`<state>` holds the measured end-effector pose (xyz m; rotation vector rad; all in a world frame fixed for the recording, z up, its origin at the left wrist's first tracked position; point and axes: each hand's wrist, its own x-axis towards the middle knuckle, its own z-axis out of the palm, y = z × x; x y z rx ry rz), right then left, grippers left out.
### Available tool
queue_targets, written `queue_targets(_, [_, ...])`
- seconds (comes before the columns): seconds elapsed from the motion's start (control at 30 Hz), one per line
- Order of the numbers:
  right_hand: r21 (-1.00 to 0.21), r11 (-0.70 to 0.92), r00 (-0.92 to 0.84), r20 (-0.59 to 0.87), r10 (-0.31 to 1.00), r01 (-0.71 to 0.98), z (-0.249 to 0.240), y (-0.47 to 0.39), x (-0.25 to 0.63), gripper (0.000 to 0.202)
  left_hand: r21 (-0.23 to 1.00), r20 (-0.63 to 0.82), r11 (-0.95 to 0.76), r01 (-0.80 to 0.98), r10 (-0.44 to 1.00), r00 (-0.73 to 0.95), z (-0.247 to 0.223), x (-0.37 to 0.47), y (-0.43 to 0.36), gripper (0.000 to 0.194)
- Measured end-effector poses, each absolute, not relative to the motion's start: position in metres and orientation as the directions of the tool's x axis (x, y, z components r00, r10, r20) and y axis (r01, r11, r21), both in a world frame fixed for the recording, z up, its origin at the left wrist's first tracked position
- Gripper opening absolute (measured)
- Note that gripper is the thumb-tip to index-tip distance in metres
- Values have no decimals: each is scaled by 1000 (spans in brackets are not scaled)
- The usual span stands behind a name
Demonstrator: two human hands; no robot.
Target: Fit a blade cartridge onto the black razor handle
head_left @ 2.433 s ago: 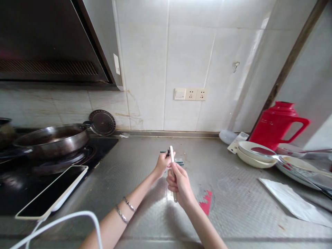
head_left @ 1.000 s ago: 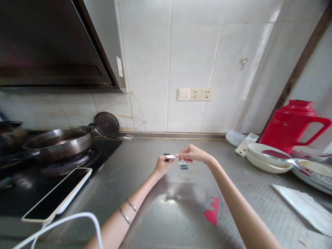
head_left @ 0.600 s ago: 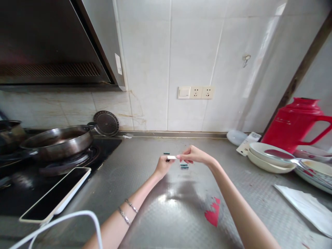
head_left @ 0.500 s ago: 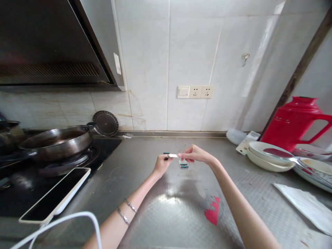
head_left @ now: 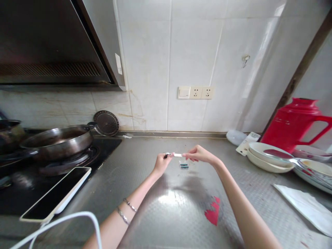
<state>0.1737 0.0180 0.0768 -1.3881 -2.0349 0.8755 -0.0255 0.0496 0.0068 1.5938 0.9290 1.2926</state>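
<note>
Over the steel counter, my left hand (head_left: 161,164) is closed in a pinch around a small black-and-silver object (head_left: 167,155), too small to name. A short, slim white piece (head_left: 177,155) spans the gap between my two hands' fingertips. My right hand (head_left: 197,153) pinches its right end, fingers closed. Whether the white piece joins the black-and-silver object cannot be made out, since fingers cover that spot. Just below my right fingertips, small dark teal strips (head_left: 184,166) lie on the counter in what looks like clear packaging.
At left, a phone (head_left: 55,195) with a white cable (head_left: 77,215) lies by the stove, where a steel pan (head_left: 59,141) sits. Stacked dishes (head_left: 269,166), a red thermos jug (head_left: 293,121) and a white sheet (head_left: 303,204) are at right. A red patch (head_left: 213,212) marks the counter.
My right hand has shifted slightly right. The white piece now lies more level between the fingertips, and the dark teal edge above my left fingers now looks silvery.
</note>
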Motion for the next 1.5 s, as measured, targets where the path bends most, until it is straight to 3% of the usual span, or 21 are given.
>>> queue_targets(0.2, [-750,248,-113,228,967,613,64,29,171,58,977,-107,153,-150,954,280,16,-17,40,45])
queue_targets(0.3, [-700,258,-80,277,957,665,59,32,156,59,942,-210,290,-168,901,379,19,-12,31,42])
queue_targets(0.7, [-661,270,-104,280,954,700,47,37,160,60,928,-219,320,-192,883,416,19,-12,28,45])
queue_targets(1.27, [-707,214,-43,251,967,675,39,43,179,55,937,-151,262,-232,900,408,17,-13,31,49])
queue_targets(1.37, [-813,162,7,200,980,559,39,41,182,46,942,-137,240,-233,913,385,17,-15,34,48])
queue_targets(1.5, [-997,67,-5,67,998,44,55,21,152,32,955,-140,218,-199,929,343,14,-16,38,46])
